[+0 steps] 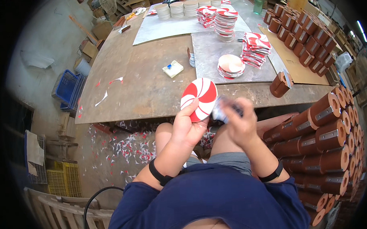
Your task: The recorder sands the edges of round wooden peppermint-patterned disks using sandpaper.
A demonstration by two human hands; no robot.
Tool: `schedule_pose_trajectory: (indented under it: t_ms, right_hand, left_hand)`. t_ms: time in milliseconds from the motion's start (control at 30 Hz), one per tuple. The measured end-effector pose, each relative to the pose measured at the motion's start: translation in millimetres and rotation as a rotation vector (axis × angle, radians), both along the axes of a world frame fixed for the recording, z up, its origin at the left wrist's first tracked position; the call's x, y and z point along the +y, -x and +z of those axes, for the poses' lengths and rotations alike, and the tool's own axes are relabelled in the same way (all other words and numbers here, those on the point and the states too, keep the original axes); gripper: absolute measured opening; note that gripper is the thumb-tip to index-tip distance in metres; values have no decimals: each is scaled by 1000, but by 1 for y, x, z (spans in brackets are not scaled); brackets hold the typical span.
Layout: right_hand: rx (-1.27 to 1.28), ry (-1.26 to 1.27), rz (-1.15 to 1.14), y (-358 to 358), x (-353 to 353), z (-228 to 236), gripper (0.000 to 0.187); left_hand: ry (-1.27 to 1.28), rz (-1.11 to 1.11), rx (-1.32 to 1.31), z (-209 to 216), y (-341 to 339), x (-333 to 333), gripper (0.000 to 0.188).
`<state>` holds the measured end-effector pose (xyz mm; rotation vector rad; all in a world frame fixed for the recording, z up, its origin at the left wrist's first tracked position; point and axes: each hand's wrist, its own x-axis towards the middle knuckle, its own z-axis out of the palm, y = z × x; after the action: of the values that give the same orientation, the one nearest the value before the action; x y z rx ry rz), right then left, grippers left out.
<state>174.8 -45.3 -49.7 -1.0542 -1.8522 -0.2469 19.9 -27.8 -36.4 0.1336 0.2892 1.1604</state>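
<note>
Gripping a round red-and-white swirl-patterned disc point(199, 98) upright over the lap, just short of the brown bench point(142, 83), the left hand point(186, 126) is steadying it while the right hand point(240, 126) is clenching a blurred silvery piece point(220, 109) beside its edge, seemingly mid-trimming, calling for turning.

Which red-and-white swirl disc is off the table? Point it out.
The swirl disc in the left hand, raised before the table edge; every other one lies stacked on the table.

The near left part of the table point(130, 88) was bare and open for a hand; stacked brown cylinders point(328, 137) blocked the right side.
</note>
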Motion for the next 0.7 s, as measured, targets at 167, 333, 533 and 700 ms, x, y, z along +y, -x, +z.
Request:
schedule_pose_trajectory:
  t_ms: [167,333,533,700]
  right_hand:
    - [93,-106,-69,-3,-5,7,36]
    - [38,-9,13,-3,-5,10,27]
    - [-45,-10,184,0,-18,27,38]
    - [168,23,-53,-12,0,14,33]
  left_hand:
    - [14,62,73,3,-4,-2,36]
    - [17,-34,62,3,-1,-1,36]
    - [-82,-134,139,3,8,-1,41]
    - [-153,-48,192,4,10,1,44]
